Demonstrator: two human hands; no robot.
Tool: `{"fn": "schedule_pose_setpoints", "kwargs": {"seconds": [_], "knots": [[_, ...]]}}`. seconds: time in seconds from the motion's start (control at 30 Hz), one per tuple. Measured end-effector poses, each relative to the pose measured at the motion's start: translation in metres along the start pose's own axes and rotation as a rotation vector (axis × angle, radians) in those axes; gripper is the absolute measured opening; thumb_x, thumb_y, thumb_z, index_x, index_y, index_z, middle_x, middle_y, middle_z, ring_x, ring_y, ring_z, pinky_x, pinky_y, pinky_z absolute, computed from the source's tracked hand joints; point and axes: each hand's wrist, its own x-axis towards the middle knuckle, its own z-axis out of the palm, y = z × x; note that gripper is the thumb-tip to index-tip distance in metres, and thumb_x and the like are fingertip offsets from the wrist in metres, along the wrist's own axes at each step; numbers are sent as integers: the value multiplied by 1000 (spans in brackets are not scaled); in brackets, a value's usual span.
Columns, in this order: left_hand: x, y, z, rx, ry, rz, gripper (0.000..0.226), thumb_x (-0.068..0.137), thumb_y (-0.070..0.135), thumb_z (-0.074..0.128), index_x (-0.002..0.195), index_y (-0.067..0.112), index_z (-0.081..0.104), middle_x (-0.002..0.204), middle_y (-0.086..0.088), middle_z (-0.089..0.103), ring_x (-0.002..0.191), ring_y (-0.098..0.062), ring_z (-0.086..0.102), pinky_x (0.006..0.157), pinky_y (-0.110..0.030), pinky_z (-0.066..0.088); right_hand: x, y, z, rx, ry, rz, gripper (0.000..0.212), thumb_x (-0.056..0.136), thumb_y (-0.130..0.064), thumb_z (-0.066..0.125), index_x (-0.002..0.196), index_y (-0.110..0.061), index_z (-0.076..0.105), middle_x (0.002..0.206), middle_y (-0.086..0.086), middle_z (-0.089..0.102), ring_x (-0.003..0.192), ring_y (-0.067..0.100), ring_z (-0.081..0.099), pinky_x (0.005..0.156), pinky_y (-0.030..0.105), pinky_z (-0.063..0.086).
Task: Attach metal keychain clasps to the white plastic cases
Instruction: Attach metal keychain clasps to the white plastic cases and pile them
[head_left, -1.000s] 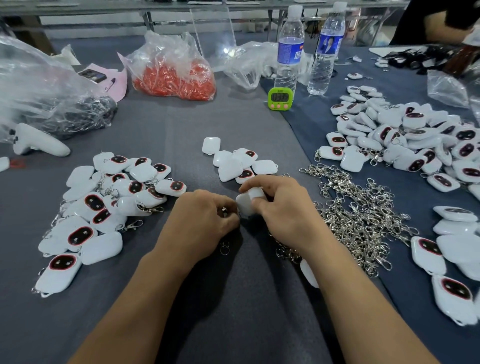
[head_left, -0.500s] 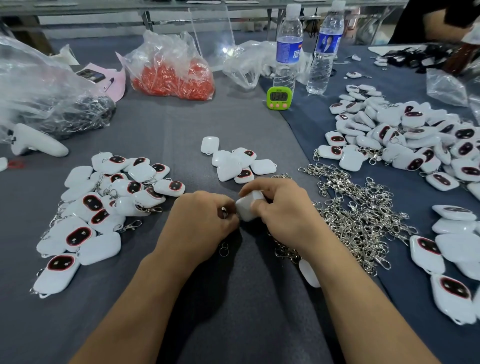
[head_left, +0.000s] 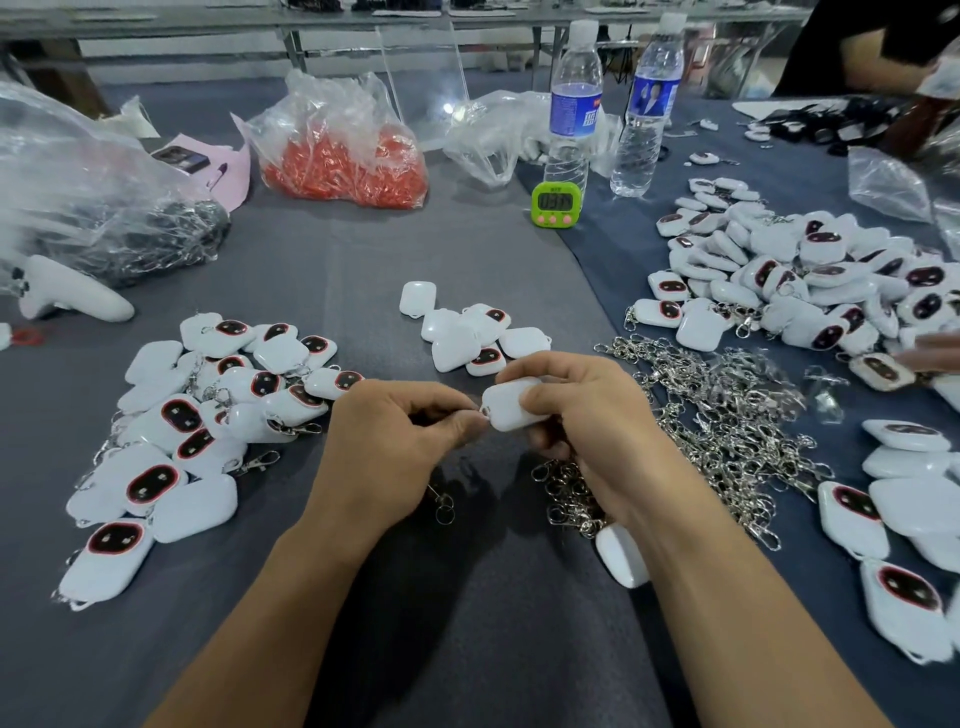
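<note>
My right hand (head_left: 587, 431) grips a white plastic case (head_left: 506, 408) at the table's middle. My left hand (head_left: 387, 441) pinches a metal keychain clasp (head_left: 442, 506) against the case's left corner; its chain and ring hang below the hand. A heap of loose metal clasps (head_left: 727, 426) lies just right of my right hand. Several bare white cases (head_left: 467, 332) sit just beyond my hands. A pile of cases with clasps on them (head_left: 208, 415) lies to the left. One more white case (head_left: 621, 556) rests under my right wrist.
A large pile of white cases (head_left: 800, 280) covers the right side, with another person's fingers (head_left: 930, 353) at its edge. Two water bottles (head_left: 574, 104) and a green timer (head_left: 555, 203) stand at the back. A bag of red parts (head_left: 343, 161) and a bag of dark chains (head_left: 119, 228) lie back left.
The case in my right hand has tipped flatter and shifted slightly right. My left hand's fingers stay pressed at its corner with the clasp.
</note>
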Motion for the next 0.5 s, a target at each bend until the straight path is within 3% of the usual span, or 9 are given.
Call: {"fn": "schedule_pose_setpoints", "kwargs": {"seconds": [0.13,0.27,0.37,0.5], "knots": [[0,-3,-2,47,-64,-42,17,76,21,87,74,35,79,58,19,67,49,5,55,54,-6,39,-3,0,4,-18,8,-48,36,83,13,50,82,-13,75,77,9,71,44,10,45,39,16,34],[-4,-2,-1,238,41,80,21,75,27,88,88,39,76,70,21,69,68,-1,63,64,-17,47,-5,2,11,-4,43,-84,34,84,11,51,86,-13,76,80,12,70,49,16,47,41,21,36],[-1,-2,2,34,61,-10,26,75,18,88,86,38,76,66,12,71,58,0,61,59,-15,47,-4,1,12,124,23,-41,29,89,10,49,95,-5,73,81,15,68,47,15,46,39,22,33],[4,1,3,-325,-85,-151,21,83,8,79,78,28,82,62,0,71,56,-9,59,59,-19,50,-3,0,9,238,-19,-9,27,93,8,48,103,0,71,70,11,65,47,15,46,40,22,32]]}}
